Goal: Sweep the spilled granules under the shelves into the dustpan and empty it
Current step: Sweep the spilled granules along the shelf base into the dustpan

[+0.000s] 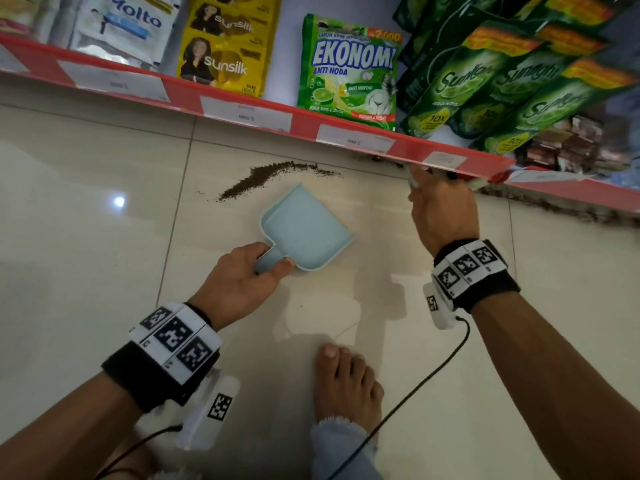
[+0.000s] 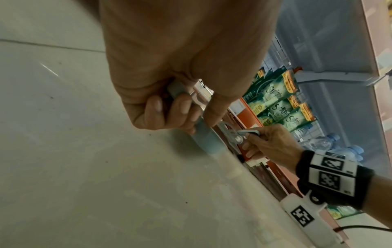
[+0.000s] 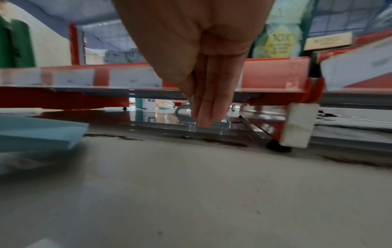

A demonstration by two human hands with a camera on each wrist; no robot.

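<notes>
A light blue dustpan point(image 1: 304, 226) lies flat on the tiled floor, its mouth facing a curved line of dark brown granules point(image 1: 266, 178). My left hand point(image 1: 273, 261) grips the pan's short handle point(image 2: 176, 90), fingers curled round it. More granules point(image 1: 554, 206) lie along the foot of the shelf at the right. My right hand point(image 1: 426, 188) holds a small pale blue brush point(image 2: 248, 132) and reaches under the red shelf edge. Its bristle end point(image 3: 184, 115) sits low over the floor beneath the shelf, partly hidden by my fingers point(image 3: 212, 104).
A red shelf edge point(image 1: 346, 129) with price labels overhangs the floor and carries soap and shampoo packets. A white shelf foot point(image 3: 297, 124) stands right of the brush. My bare foot point(image 1: 346, 382) and a black cable point(image 1: 415, 393) lie behind the dustpan.
</notes>
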